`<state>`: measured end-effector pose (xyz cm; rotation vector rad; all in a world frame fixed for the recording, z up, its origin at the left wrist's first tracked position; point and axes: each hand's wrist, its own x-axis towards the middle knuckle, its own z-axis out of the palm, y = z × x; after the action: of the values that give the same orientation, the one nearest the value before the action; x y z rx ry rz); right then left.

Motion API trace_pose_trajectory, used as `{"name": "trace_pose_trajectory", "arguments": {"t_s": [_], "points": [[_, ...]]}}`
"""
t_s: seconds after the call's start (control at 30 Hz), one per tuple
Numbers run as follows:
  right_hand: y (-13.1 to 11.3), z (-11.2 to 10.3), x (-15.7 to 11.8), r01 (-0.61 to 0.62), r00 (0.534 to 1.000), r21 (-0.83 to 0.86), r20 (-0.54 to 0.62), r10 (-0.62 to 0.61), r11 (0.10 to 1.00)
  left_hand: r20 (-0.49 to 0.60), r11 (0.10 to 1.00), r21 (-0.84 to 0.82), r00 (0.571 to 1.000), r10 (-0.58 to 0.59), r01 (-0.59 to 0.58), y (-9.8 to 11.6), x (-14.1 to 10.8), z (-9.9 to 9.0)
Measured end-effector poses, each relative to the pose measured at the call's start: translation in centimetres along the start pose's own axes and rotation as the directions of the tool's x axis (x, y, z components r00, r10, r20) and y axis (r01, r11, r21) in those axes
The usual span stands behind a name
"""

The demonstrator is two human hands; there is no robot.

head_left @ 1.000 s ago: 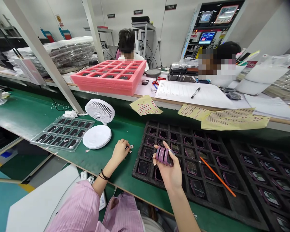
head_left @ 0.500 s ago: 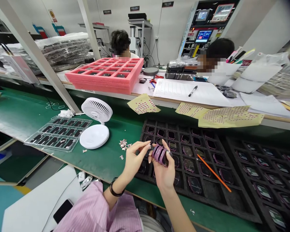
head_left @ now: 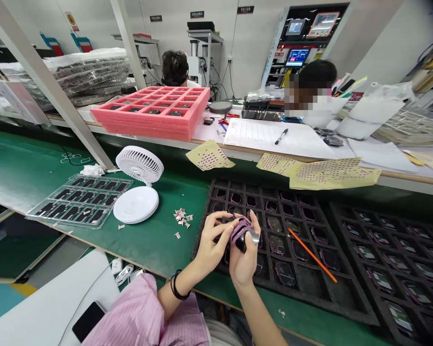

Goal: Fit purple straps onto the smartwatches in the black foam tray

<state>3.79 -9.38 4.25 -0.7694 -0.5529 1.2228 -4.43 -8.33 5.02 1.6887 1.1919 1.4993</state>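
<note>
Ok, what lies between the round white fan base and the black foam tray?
A small scatter of cut scraps on the green mat, in the head view.

The only view comes from a camera worn on the person's head, facing forward and down with a wide, curved field. The left hand (head_left: 211,245) and right hand (head_left: 243,259) sit close at 6 o'clock, the green table (head_left: 29,168) spreads across the middle, and the far table (head_left: 205,132) and white wall (head_left: 254,43) lie distant at 12 o'clock.

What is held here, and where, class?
A small dark device banded in purple, held by the left hand's fingertips and the right hand's palm.
</note>
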Motion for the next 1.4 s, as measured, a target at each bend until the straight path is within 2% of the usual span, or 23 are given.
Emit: {"name": "trace_pose_trajectory", "arguments": {"t_s": [0.1,0.2,0.3,0.4,0.47,0.53,0.6,0.7,0.8,1.1,1.2,1.27,1.3,1.33,1.4], "points": [[-0.2,-0.1,0.1,0.001,1.0,-0.02,0.012,-0.001,1.0,0.103,0.996,-0.022,0.99,0.091,-0.089,-0.5,-0.4,-0.3],[-0.1,-0.1,0.2,0.014,1.0,-0.074,0.008,-0.014,0.997,0.102,0.995,-0.013,0.989,0.104,-0.103,-0.8,-0.8,-0.2],[0.2,-0.2,0.4,-0.046,0.998,-0.101,0.028,0.049,0.994,0.116,0.997,0.038,0.991,0.063,-0.067,-1.1,-0.9,-0.8],[0.2,-0.1,0.6,-0.146,0.985,-0.089,0.085,0.153,0.985,0.129,0.983,0.184,0.991,-0.043,0.018,-2.0,-1.1,-3.3],[0.0,-0.2,0.7,-0.207,0.969,-0.065,0.125,0.213,0.976,0.021,0.925,0.36,0.99,-0.141,0.124,-3.4,-1.7,-5.9],[-0.1,-0.3,0.8,-0.255,0.955,-0.028,0.147,0.256,0.967,-0.098,0.798,0.55,0.968,-0.231,0.246,-5.0,-2.8,-8.5],[-0.3,-0.4,0.9,-0.294,0.943,0.001,0.162,0.29,0.956,-0.121,0.682,0.658,0.939,-0.322,0.319,-6.6,-4.1,-10.4],[-0.4,-0.3,1.0,-0.327,0.93,0.019,0.185,0.318,0.945,-0.134,0.605,0.713,0.915,-0.379,0.355,-8.0,-5.5,-11.6],[-0.6,-0.1,1.0,-0.359,0.918,0.029,0.194,0.347,0.933,-0.142,0.588,0.718,0.906,-0.399,0.372,-8.2,-5.6,-11.5],[-1.5,0.0,0.8,-0.42,0.897,0.058,0.178,0.404,0.906,-0.142,0.624,0.674,0.899,-0.415,0.395,-7.9,-4.4,-11.0],[-1.7,0.0,0.9,-0.441,0.887,0.07,0.184,0.423,0.895,-0.121,0.684,0.554,0.859,-0.497,0.474,-7.8,-4.0,-11.2],[-1.9,0.0,1.0,-0.475,0.869,0.074,0.197,0.454,0.877,-0.071,0.751,0.412,0.841,-0.537,0.515,-6.9,-3.4,-11.2],[-2.0,0.1,1.1,-0.504,0.851,0.073,0.21,0.481,0.861,-0.042,0.798,0.327,0.852,-0.523,0.506,-6.1,-2.9,-11.0],[-2.1,0.1,1.1,-0.54,0.827,0.069,0.227,0.514,0.839,-0.013,0.852,0.244,0.88,-0.475,0.464,-5.1,-2.4,-10.7],[-2.4,0.3,1.1,-0.618,0.766,0.063,0.272,0.582,0.784,0.058,0.955,0.11,0.958,-0.282,0.275,-2.6,-1.2,-10.0]]}}
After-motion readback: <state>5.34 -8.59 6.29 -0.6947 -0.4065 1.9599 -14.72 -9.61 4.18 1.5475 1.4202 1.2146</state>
